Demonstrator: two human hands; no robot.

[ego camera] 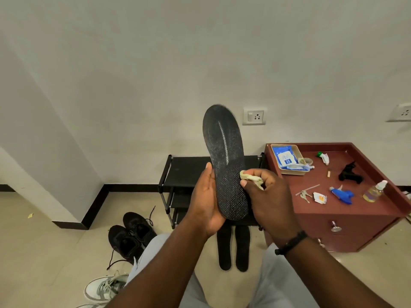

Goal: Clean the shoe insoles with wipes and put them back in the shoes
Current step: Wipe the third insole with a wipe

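Observation:
My left hand [205,203] holds a black textured insole [224,152] upright by its heel end, toe pointing up. My right hand [269,196] pinches a crumpled, yellowed wipe [251,179] and presses it against the insole's right edge near the middle. Two more black insoles [233,250] lie side by side on the floor below my hands. A pair of black lace-up shoes [131,234] stands on the floor at the left. Part of a white and grey sneaker [104,287] shows at the lower left.
A black shoe rack [184,172] stands against the wall behind the insole. At the right, a red-brown cabinet [347,221] carries a tray with a blue wipes pack [285,158], keys, a blue spray head, a small bottle and a black tool. My knees fill the bottom.

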